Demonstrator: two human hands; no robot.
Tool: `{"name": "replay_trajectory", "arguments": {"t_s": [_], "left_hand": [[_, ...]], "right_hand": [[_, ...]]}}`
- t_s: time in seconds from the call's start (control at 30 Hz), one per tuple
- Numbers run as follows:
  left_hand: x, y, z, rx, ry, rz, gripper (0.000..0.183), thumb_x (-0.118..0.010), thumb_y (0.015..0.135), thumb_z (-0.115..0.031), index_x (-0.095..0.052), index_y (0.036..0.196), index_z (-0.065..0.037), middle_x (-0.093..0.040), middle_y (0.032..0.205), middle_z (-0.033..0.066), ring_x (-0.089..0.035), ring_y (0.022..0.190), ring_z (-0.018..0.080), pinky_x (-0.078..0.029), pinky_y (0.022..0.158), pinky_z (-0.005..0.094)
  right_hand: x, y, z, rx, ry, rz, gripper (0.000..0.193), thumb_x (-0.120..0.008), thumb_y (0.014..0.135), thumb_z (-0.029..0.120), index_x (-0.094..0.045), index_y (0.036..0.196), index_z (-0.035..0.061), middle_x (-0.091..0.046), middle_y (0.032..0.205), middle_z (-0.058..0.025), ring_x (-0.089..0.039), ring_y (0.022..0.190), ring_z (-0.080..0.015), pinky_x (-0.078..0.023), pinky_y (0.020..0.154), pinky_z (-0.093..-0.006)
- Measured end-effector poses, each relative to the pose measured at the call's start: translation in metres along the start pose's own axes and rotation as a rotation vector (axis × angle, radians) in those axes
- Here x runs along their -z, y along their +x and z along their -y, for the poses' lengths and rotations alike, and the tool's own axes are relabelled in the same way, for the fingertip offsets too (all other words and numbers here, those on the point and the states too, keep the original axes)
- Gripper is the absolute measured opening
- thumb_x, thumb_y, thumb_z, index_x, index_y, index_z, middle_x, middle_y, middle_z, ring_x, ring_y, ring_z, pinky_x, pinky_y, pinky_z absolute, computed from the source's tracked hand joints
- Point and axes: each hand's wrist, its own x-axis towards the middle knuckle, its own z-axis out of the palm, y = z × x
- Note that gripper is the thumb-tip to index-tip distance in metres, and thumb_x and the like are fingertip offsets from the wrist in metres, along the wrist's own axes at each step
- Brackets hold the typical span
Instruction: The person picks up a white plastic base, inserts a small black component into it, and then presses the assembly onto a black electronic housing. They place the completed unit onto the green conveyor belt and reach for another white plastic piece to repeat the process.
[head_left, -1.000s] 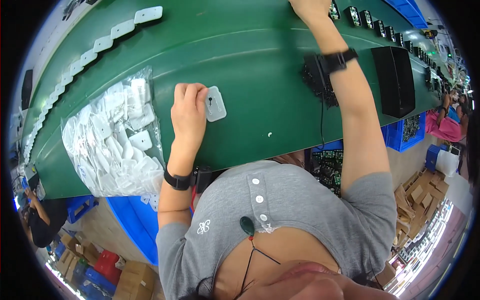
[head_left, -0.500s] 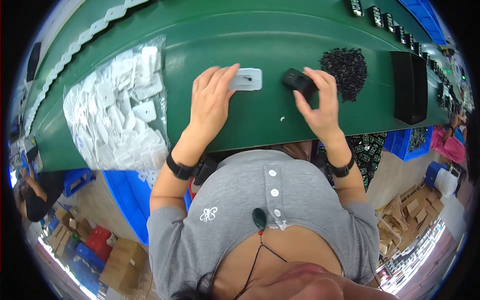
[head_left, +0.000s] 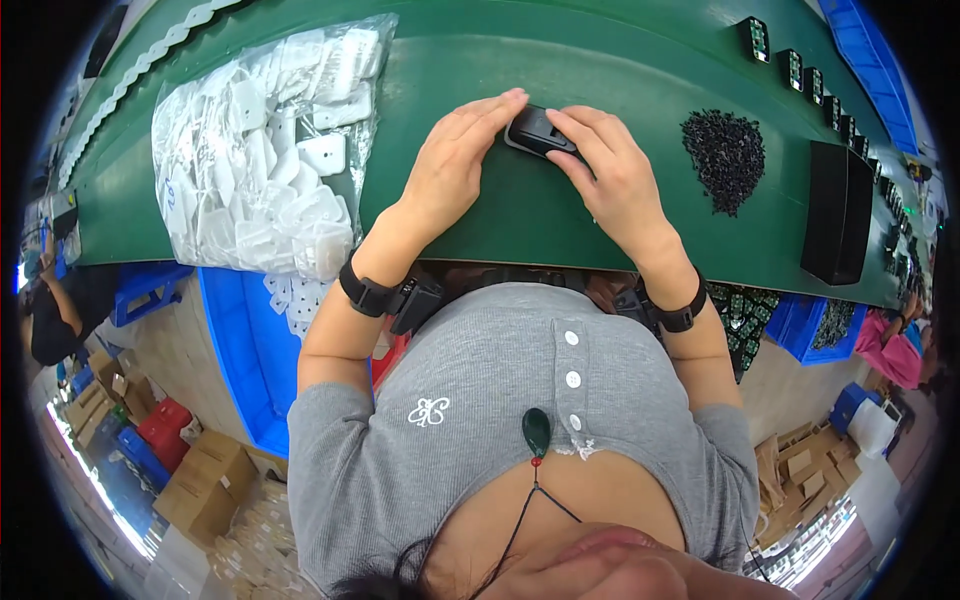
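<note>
A black, box-shaped plastic housing lies on the green tabletop, with a pale rim showing under its near edge. My left hand is closed at the housing's left end, fingers together and fingertips along its far left corner; its thumb is mostly hidden. At the other end, my right hand grips the housing between thumb and fingers. The white, shallow cover is largely hidden beneath the housing. A heap of small black parts lies to the right, and a clear bag of white plastic covers to the left.
An upright black box stands at the table's right. Beyond it runs a row of black housings with circuit boards. White pieces line the far left edge. Blue bins sit below the table edge. Other people work at both sides.
My right hand has carried the black housing left onto the white cover. Both hands now meet around it, farther from my body. The view has shifted slightly.
</note>
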Motion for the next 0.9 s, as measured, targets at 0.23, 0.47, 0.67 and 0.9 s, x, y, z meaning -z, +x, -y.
{"name": "replay_trajectory", "arguments": {"t_s": [0.23, 0.47, 0.67, 0.9], "left_hand": [[0.000, -0.005, 0.009, -0.014, 0.056, 0.033, 0.053, -0.047, 0.078, 0.009, -0.058, 0.127, -0.007, -0.057, 0.132, 0.0065, -0.053, 0.121, 0.0284, -0.042, 0.103, 0.0394], [0.005, -0.009, -0.004, -0.038, 0.296, 0.079, 0.048, -0.051, 0.080, 0.002, -0.057, 0.127, -0.007, -0.056, 0.134, 0.0057, -0.053, 0.123, 0.0253, -0.041, 0.103, 0.0397], [-0.001, -0.005, -0.012, -0.031, 0.403, 0.121, 0.053, -0.054, 0.079, -0.004, -0.053, 0.132, -0.008, -0.052, 0.139, 0.0053, -0.051, 0.125, 0.0227, -0.043, 0.100, 0.0398], [0.000, -0.007, 0.000, -0.064, 0.390, 0.074, 0.050, -0.055, 0.079, -0.004, -0.057, 0.128, -0.013, -0.056, 0.134, 0.0019, -0.054, 0.120, 0.0191, -0.040, 0.098, 0.0405]], "right_hand": [[-0.010, 0.002, -0.001, 0.039, -0.058, 0.053, 0.041, -0.071, 0.078, 0.006, -0.062, 0.118, 0.0058, -0.061, 0.110, -0.0116, -0.060, 0.098, -0.0292, -0.051, 0.081, -0.0363], [-0.015, 0.002, 0.000, 0.055, -0.103, 0.074, 0.046, -0.071, 0.076, 0.002, -0.063, 0.121, 0.0084, -0.060, 0.113, -0.0130, -0.061, 0.098, -0.0291, -0.053, 0.080, -0.0365], [-0.014, -0.002, -0.002, -0.031, -0.135, 0.040, 0.044, -0.070, 0.076, 0.002, -0.065, 0.119, 0.0104, -0.060, 0.113, -0.0118, -0.061, 0.100, -0.0298, -0.053, 0.079, -0.0363], [-0.019, -0.003, 0.000, -0.040, -0.108, 0.004, 0.043, -0.069, 0.077, 0.001, -0.064, 0.119, 0.0091, -0.060, 0.114, -0.0119, -0.060, 0.101, -0.0299, -0.052, 0.081, -0.0368]]}}
